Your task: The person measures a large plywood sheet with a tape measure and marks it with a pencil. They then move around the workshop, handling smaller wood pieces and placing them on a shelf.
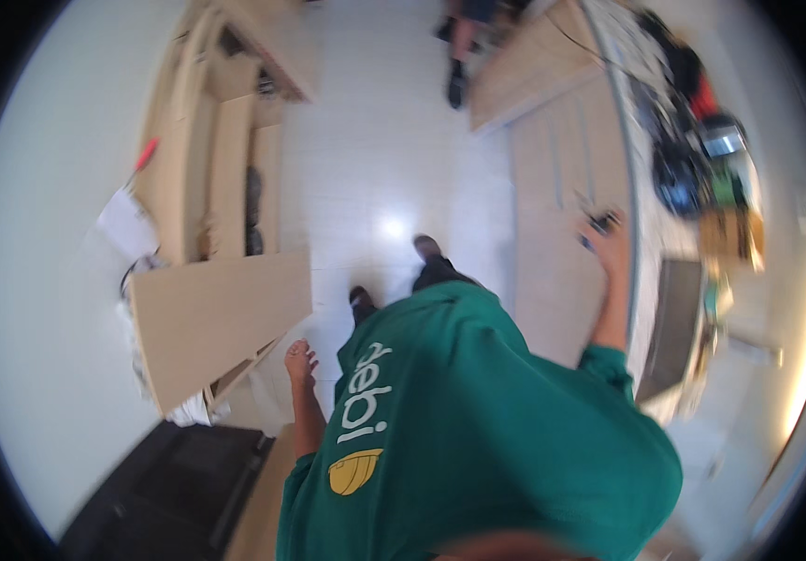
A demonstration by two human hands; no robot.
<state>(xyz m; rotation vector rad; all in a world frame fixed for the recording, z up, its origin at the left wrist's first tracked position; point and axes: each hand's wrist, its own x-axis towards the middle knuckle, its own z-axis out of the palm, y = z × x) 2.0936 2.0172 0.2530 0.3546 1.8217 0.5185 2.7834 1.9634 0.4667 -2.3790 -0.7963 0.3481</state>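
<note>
My right hand (607, 241) is raised beside the pale wooden cabinet front (553, 224), close to the countertop edge. Its fingers are closed around a small dark object (601, 222) with a hint of blue; blur hides what kind of thing it is. My left hand (300, 361) hangs low at my left side, near the corner of a pale wooden panel (225, 323). The fingers there are loosely bent and somewhat apart, with nothing seen in them.
Open wooden cabinets (225, 159) line the left wall; a black flat unit (174, 486) stands below them. Dark cookware (679, 178) and a cardboard box (730, 234) crowd the right countertop. Another person's leg (459, 65) shows ahead on the white tiled floor (384, 168).
</note>
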